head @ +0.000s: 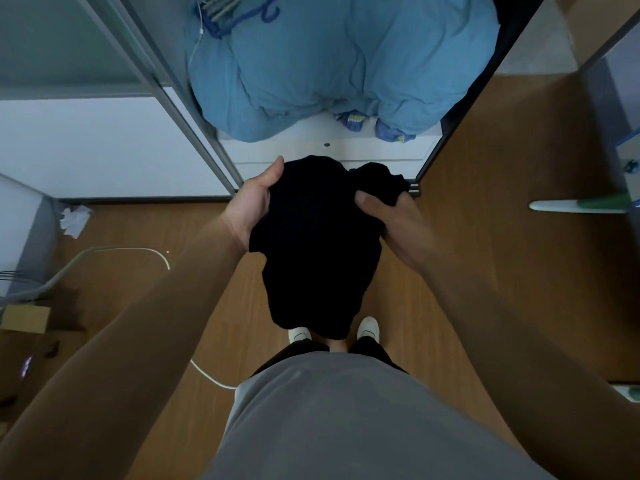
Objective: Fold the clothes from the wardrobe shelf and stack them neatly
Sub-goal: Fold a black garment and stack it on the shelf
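A black garment hangs bunched in front of me, above the wooden floor, its lower end dangling near my shoes. My left hand grips its upper left side, thumb over the top edge. On the upper right corner my right hand holds the cloth with the thumb pressed onto the fabric. Both hands are just in front of the open wardrobe, where a bulky light blue quilt fills the white shelf.
The wardrobe's metal sliding-door frame runs up the left; a dark door edge bounds the right. A white cable and crumpled paper lie on the floor at left, with a cardboard box nearby. Blue hangers lie on the quilt.
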